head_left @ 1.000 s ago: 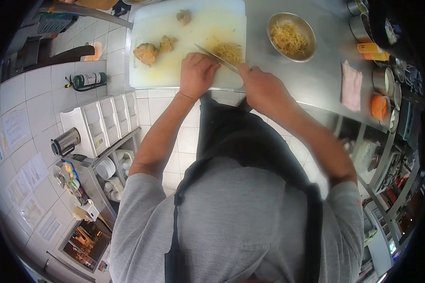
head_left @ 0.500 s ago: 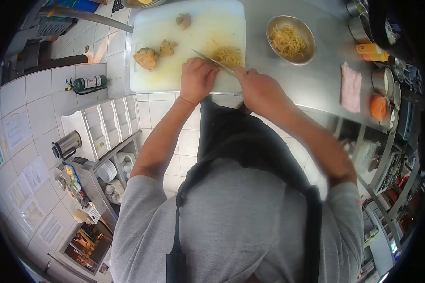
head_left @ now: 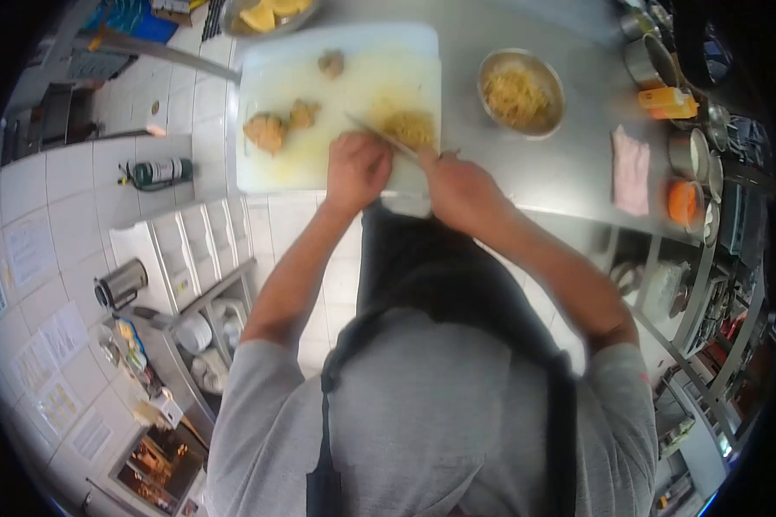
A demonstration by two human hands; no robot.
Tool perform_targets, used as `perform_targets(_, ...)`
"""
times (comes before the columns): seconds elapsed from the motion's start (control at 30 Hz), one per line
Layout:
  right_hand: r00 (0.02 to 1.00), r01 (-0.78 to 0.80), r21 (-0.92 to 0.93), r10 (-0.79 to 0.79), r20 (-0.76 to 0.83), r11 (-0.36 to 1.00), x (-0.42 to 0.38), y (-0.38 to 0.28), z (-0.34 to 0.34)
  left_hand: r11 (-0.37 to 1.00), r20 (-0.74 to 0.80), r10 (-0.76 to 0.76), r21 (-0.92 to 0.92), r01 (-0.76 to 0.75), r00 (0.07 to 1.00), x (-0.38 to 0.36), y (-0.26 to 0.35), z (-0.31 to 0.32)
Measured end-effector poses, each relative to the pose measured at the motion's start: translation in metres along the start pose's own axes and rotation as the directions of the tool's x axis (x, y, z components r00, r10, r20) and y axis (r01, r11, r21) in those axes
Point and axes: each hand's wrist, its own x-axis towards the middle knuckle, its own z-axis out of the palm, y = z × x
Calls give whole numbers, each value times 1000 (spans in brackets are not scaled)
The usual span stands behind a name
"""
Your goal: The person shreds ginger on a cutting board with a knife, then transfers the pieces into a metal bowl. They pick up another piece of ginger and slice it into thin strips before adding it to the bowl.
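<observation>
A white cutting board (head_left: pixel 319 77) lies on the steel counter. My right hand (head_left: pixel 464 191) is closed on a knife (head_left: pixel 391 140), its blade pointing left across the board's near part. Beside the blade, my left hand (head_left: pixel 359 170) has its fingers curled down on the board; whatever lies under them is hidden. Just beyond the blade is a pile of thin yellowish shreds (head_left: pixel 412 128). Brownish-yellow lumps sit farther left, a large one (head_left: pixel 265 132), a smaller one (head_left: pixel 303 114) and another (head_left: pixel 331 63) near the far side.
Right of the board stands a metal bowl (head_left: pixel 549 71) of similar shreds. Farther right are a pink cloth (head_left: pixel 631 172), an orange container (head_left: pixel 685 202) and several metal pots. Another bowl (head_left: pixel 278 27) with yellow pieces is at the board's far left.
The whole view has shifted, so the board and counter appear slightly lower and more of the far bowl shows. Both hands stay close together at the knife.
</observation>
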Motion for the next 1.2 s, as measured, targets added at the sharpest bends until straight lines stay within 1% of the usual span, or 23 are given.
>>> perform_targets(0.07, 998, 13, 14, -14, 57, 1000, 0, -7, -14, 1000, 4, 13, 0, -13, 1000, 1, -5, 3)
perform_targets(0.1, 1000, 15, 64, -16, 16, 998, -7, -9, -14, 1000, 4, -8, 10, 8, 1000, 0, -3, 1)
perform_targets(0.13, 999, -39, 65, 37, 30, 997, -9, -11, -8, 1000, -16, -3, 6, 3, 1000, 5, 0, -1)
perform_targets(0.23, 999, -46, 77, 47, -8, 996, -4, -12, 10, 1000, -37, -4, -3, 4, 999, 6, 4, 1)
perform_targets(0.4, 997, -59, 68, 62, -46, 996, -7, -10, 4, 1000, -32, -26, -2, 26, 999, 3, 6, -1)
perform_targets(0.43, 997, -59, 97, 64, -50, 993, -17, -15, -3, 995, -30, -77, -60, 75, 997, -2, 5, -5)
perform_targets(0.47, 996, -59, 125, 67, -57, 990, -26, -20, -9, 985, -24, -125, -119, 122, 992, -7, 5, -10)
perform_targets(0.53, 993, -93, 121, 101, -67, 988, -43, -30, -19, 990, -119, -133, -64, 126, 984, -20, 10, -29)
perform_targets(0.57, 989, -123, 129, 132, -65, 984, -49, -35, -26, 992, -121, -109, -80, 99, 987, -24, 19, -41)
perform_targets(0.6, 989, -133, 139, 141, -49, 981, -54, -41, -36, 987, -123, -154, -65, 147, 980, -26, 34, -57)
perform_targets(0.63, 984, -153, 134, 163, -70, 979, -56, -45, -38, 980, -124, -198, -49, 194, 972, -18, 47, -70)
perform_targets(0.67, 988, -115, 108, 125, -92, 988, -57, -46, -40, 984, -124, -173, -66, 165, 977, 0, 63, -79)
perform_targets(0.7, 990, -75, 80, 84, -111, 994, -58, -48, -40, 996, 89, -92, 4, 92, 992, 16, 83, -90)
perform_targets(0.73, 985, -29, 32, 34, -172, 999, -57, -47, -37, 998, 302, -19, 62, 0, 953, 27, 95, -93)
perform_targets(0.77, 980, -54, 27, 58, -192, 998, -55, -48, -36, 999, 307, 13, 44, -27, 952, 33, 98, -89)
perform_targets(0.83, 954, 106, 30, -94, -284, 994, -53, -49, -33, 989, 573, 73, 63, -133, 817, 41, 102, -76)
perform_targets(0.87, 952, 76, 33, -63, -299, 997, -53, -51, -32, 990, 599, 87, 36, -136, 796, 44, 101, -71)
perform_targets(0.9, 941, 84, -6, -82, -330, 996, -53, -52, -31, 987, 611, 116, 19, -160, 783, 44, 102, -69)
perform_targets(0.97, 924, 69, -38, -79, -374, 997, -50, -53, -27, 970, 562, 159, 66, -235, 812, 46, 96, -66)
perform_targets(1.03, 954, 67, -49, -78, -289, 997, -49, -53, -22, 959, 573, 177, 85, -272, 801, 44, 79, -64)
perform_targets(1.07, 952, 48, -42, -58, -300, 998, -50, -53, -21, 972, 577, 115, 102, -211, 809, 44, 69, -65)
perform_targets(1.13, 896, 42, -89, -77, -437, 995, -56, -56, -21, 978, 596, 42, 141, -156, 802, 44, 56, -64)
perform_targets(1.2, 909, 26, -96, -64, -411, 995, -62, -53, -24, 974, 601, 18, 171, -151, 799, 43, 37, -66)
